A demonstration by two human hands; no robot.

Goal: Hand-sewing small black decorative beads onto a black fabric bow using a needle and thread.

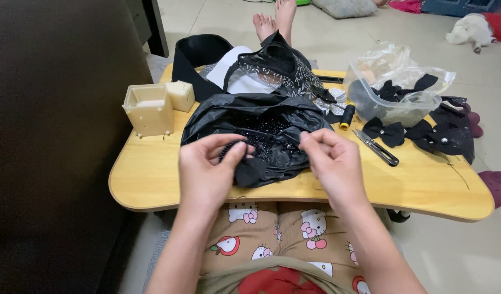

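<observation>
A low, light wooden lap table with rounded corners (152,179) is seen spread across the lap of a seated person, whose patterned trousers are visible beneath its near edge. At its centre a crumpled black plastic bag (245,117) is laid open, with a heap of small black beads (267,133) shown inside. To the right a clear plastic tub lined with a transparent bag (395,106) is filled with black fabric bows, and more finished black bows (425,133) are scattered just beside it. A cream-coloured square plastic box (148,109) is placed near the table's left rear corner. Metal thread snips with a black handle (377,148) are laid between the bag and the loose bows, near a yellow-and-black thread spool (346,116).

Over the near edge of the bag, a small piece of black fabric (249,170) is pinched between the thumb and fingers of the left hand (207,174). The right hand (332,160) is held close by, its fingertips closed together, possibly on a needle or thread too fine to be made out.
</observation>
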